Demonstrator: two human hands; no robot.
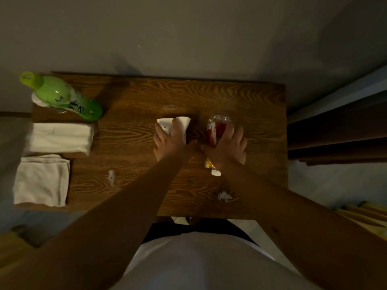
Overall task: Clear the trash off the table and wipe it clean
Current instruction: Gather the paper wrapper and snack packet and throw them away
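Note:
On the wooden table (129, 101) my left hand (169, 141) lies flat on a white paper wrapper (184, 122) near the middle, fingers spread over it. Just to its right, my right hand (228, 147) covers a red and clear plastic wrapper (217, 126). A yellow and white scrap (212, 167) shows under my right wrist. Small crumpled bits lie nearer me: one clear scrap (111, 176) at the left of my left forearm and one spotted scrap (225, 196) by my right forearm. A faint ring mark (170, 107) sits beyond the white wrapper.
A green spray bottle (62, 97) lies at the table's far left corner. Next to it sits a pack of white tissues (60, 138), and a folded white cloth (41, 181) rests at the near left edge. A wall runs behind the table.

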